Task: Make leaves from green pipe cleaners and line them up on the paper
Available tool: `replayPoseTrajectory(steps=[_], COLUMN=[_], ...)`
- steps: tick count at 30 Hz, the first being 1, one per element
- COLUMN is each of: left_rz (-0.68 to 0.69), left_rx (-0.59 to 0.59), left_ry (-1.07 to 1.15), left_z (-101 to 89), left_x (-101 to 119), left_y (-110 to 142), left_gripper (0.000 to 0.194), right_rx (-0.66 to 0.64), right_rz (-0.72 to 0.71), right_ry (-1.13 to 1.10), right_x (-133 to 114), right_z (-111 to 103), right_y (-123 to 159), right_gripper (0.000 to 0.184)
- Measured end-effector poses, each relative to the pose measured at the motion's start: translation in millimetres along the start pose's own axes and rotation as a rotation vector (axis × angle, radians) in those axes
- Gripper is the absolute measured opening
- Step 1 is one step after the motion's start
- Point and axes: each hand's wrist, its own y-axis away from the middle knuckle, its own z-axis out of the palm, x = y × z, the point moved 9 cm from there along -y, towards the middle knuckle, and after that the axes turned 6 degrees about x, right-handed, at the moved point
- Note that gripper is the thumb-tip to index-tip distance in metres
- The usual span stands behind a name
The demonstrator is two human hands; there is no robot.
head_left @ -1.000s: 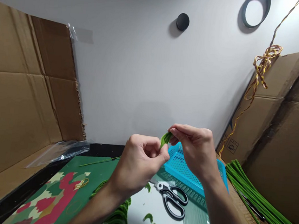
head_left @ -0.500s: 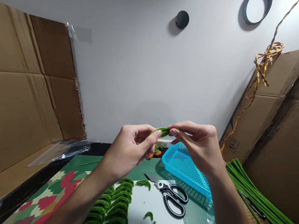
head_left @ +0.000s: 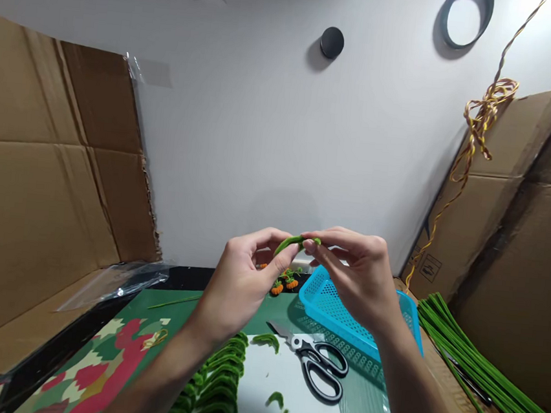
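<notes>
Between my two hands is a short bent piece of green pipe cleaner (head_left: 289, 242), raised above the table. My left hand (head_left: 244, 278) pinches its left part between thumb and fingers. At its right end, the thumb and fingertips of my right hand (head_left: 359, 273) are closed on it. Below, curved green pipe-cleaner pieces (head_left: 219, 383) lie in rows on a white sheet (head_left: 259, 377), partly covered by my left forearm. A few loose green pieces (head_left: 275, 399) rest to their right. Scissors (head_left: 321, 363) with black and grey handles lie partly on the sheet, blades apart.
A blue perforated basket (head_left: 342, 320) stands behind my right hand. Long green pipe cleaners (head_left: 488, 376) lie at right by a cardboard panel (head_left: 519, 256). Small orange pumpkin-like pieces (head_left: 291, 284) sit at the back. Another cardboard panel (head_left: 57, 146) stands left, beside a patterned sheet (head_left: 94, 371).
My right hand has shifted slightly left, closer to my left hand. The green piece now looks more curved, with its right end showing past my fingertips. The view has moved a little.
</notes>
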Motion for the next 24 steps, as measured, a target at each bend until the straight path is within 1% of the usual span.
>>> replayPoseTrajectory(steps=[3, 7, 11, 16, 19, 24], left_rz=[0.029, 0.023, 0.062, 0.180, 0.220, 0.210], left_rx=[0.028, 0.041, 0.061, 0.108, 0.108, 0.082], left_ry=[0.002, 0.001, -0.105, -0.309, -0.323, -0.308], left_z=[-0.2, 2.4, 6.5, 9.2, 9.8, 10.7], left_x=[-1.5, -4.4, 1.6, 10.6, 10.0, 7.5], left_y=[-2.4, -3.4, 0.5, 6.2, 6.3, 5.1], left_gripper=[0.021, 0.019, 0.016, 0.010, 0.010, 0.012], right_rx=[-0.005, -0.006, -0.024, -0.034, -0.042, -0.064], right_rz=[-0.074, -0.146, -0.165, -0.103, -0.078, -0.064], right_ry=[0.127, 0.310, 0.463, 0.464, 0.443, 0.413], right_x=[-7.6, -15.8, -19.3, -12.0, -8.2, -7.9], right_z=[1.0, 2.6, 2.6, -2.1, -3.9, -4.9], right_y=[1.3, 4.0, 5.9, 6.8, 6.5, 5.8], right_gripper=[0.018, 0.026, 0.035, 0.028, 0.027, 0.027])
